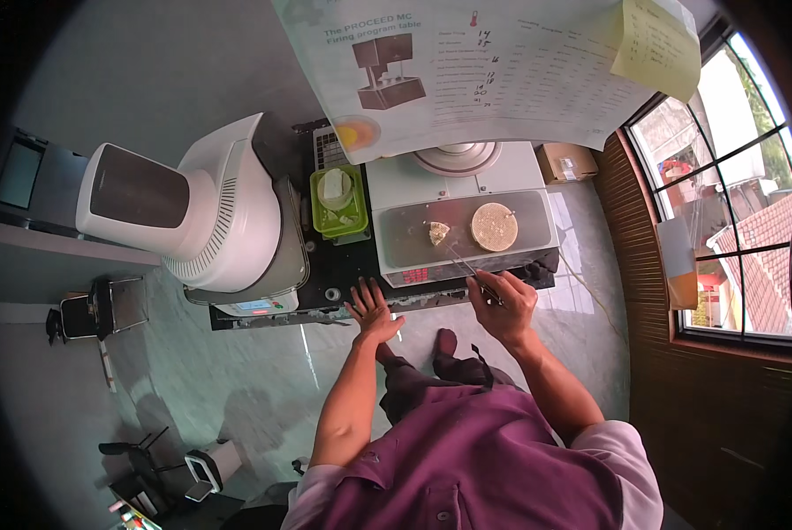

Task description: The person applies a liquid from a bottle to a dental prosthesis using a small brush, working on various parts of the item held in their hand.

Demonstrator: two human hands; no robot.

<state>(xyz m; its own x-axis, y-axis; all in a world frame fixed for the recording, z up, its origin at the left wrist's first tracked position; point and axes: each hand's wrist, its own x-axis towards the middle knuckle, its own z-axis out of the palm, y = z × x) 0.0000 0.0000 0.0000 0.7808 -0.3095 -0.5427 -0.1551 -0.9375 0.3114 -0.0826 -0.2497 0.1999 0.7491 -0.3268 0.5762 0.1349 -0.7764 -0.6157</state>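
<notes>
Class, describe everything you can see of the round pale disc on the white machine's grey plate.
The round disc is pale beige, with a finely speckled top; it looks like porous ceramic, though the picture cannot confirm that. Small pale tips show near its upper left and upper right edge. It lies flat on the grey plate, right of the plate's middle. A small wedge-shaped piece lies to its left, apart from it. The right hand is near but not touching it.
</notes>
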